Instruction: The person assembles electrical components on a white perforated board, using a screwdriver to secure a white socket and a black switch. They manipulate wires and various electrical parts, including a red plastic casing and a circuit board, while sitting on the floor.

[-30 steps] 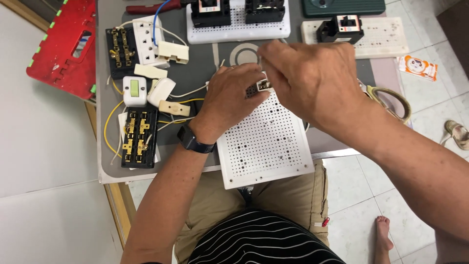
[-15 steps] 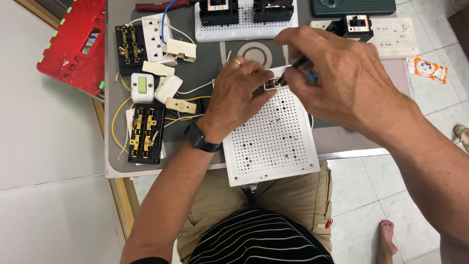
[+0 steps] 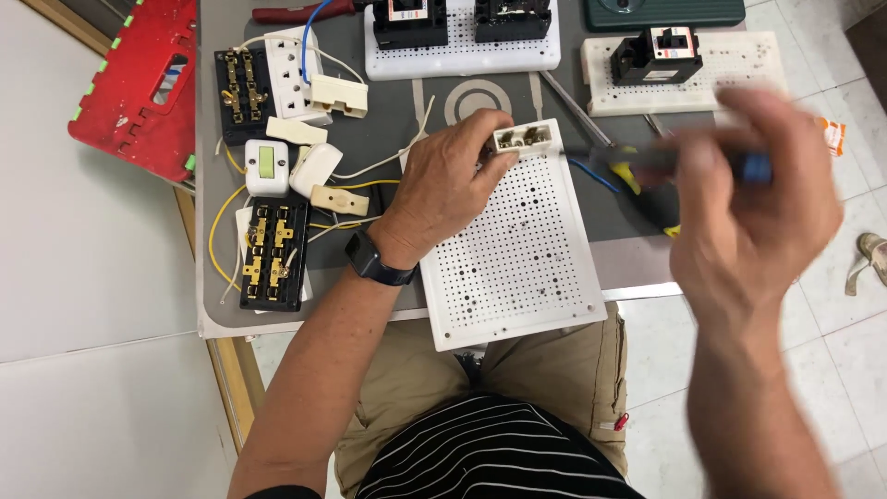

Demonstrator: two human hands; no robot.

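Note:
My left hand, with a dark watch on its wrist, pinches a small cream terminal block against the top edge of a white perforated board that overhangs the table toward my lap. My right hand is raised to the right, blurred by motion, and closed around a screwdriver with a dark shaft and a blue end. The tool points left toward the terminal block but stays clear of it.
Left of the board lie black fuse holders, a white switch, a white socket, cream fittings and yellow wires. Two more perforated boards with black components stand at the back. A red crate sits far left.
My right hand has pulled away from the block, up and to the right, with the screwdriver in it. My left hand has stayed on the terminal block.

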